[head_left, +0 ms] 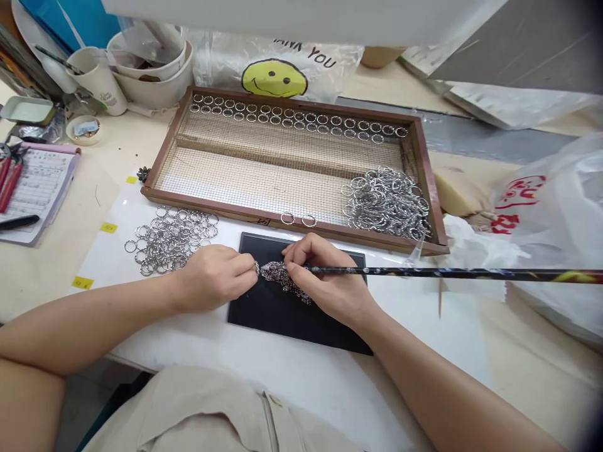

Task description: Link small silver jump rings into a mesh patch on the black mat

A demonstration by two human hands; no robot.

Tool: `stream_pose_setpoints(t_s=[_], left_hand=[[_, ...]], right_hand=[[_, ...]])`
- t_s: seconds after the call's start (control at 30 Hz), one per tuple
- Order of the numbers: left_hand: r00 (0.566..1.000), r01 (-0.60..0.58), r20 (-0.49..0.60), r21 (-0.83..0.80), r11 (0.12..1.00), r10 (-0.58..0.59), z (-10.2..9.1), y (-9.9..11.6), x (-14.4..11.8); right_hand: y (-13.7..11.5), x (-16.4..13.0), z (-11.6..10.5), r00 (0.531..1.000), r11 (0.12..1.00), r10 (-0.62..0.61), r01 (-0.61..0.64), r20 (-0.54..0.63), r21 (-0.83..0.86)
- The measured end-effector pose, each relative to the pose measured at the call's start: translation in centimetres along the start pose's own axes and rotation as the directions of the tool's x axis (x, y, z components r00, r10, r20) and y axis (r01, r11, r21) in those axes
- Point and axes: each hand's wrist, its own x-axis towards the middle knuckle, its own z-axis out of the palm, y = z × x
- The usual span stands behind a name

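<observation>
My left hand (214, 276) rests on the white sheet at the left edge of a black mat (264, 314), its fingertips pinching a small silver ring (257, 268). My right hand (325, 276) lies on the mat and grips a long dark stick (447, 273) that runs off to the right; its tip meets a small heap of tiny sparkling stones (287, 282) on the mat. A loose pile of silver rings (172, 238) sits just left of my left hand.
A wooden tray with mesh bottom (292, 216) stands behind the mat, with rows of rings (292, 119) along its far side and a ring heap (386, 201) at right. Plastic bags (560, 232) lie right; bowls and cups (141, 69), pliers (9, 179) and paper left.
</observation>
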Motion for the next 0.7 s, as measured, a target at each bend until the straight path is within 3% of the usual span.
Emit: stream_pose_setpoints(t_s=[0.17,0.4,0.57,0.7], left_hand=[[1.000,-0.001,0.003,-0.012,1.000,0.001,0.0,0.0,0.0],[1.000,-0.002,0.018,-0.021,1.000,0.003,-0.1,-0.1,0.1],[0.999,-0.007,0.032,-0.024,1.000,0.008,-0.1,-0.1,0.0],[0.999,-0.007,0.034,-0.016,1.000,0.007,-0.2,-0.1,-0.1]], right_hand=[[-0.1,0.0,-0.1,1.000,1.000,-0.001,0.001,0.005,0.006],[-0.4,0.2,-0.3,0.999,0.990,0.040,-0.036,-0.027,0.135],[0.4,0.3,-0.3,0.997,0.947,0.047,-0.024,-0.065,0.321],[0.7,0.3,-0.4,0.999,0.903,0.041,-0.025,-0.027,0.428]])
